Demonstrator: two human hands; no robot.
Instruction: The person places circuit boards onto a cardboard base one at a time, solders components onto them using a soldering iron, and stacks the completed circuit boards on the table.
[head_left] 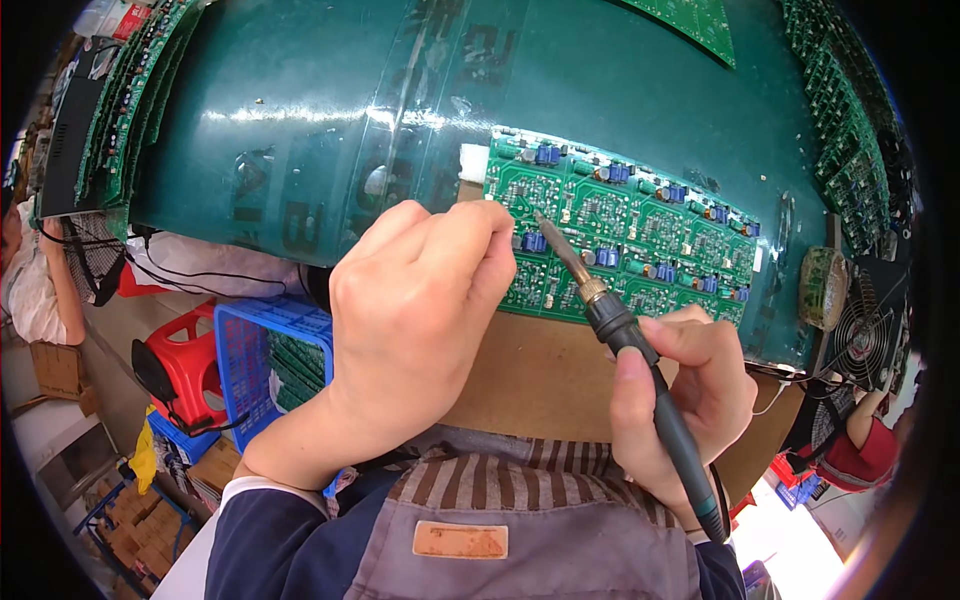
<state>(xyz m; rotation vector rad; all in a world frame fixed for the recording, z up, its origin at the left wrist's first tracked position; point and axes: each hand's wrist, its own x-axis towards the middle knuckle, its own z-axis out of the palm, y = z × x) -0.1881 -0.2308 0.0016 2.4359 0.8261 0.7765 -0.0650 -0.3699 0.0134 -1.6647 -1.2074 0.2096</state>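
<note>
A soldering iron [635, 335] with a dark handle is held in my right hand [690, 400], thumb and fingers wrapped round its grip. Its metal tip points up and left, over the populated green circuit board panel [600, 222], close to my left hand. Blue parts stand in rows along the panel. My left hand [420, 290] is closed over the panel's left edge, fingers curled into a pinch. What those fingers hold, if anything, is hidden behind the hand. The panel lies on the green-covered bench [300, 130], its near edge beside a brown board [545, 375].
Stacked circuit boards stand at the left [140, 110] and right [845, 130]. Another green board [690, 25] lies at the far edge. A fan [862, 335] sits at right, a blue crate [235, 360] and red stool [185, 365] at lower left. Parts of other people show at both sides.
</note>
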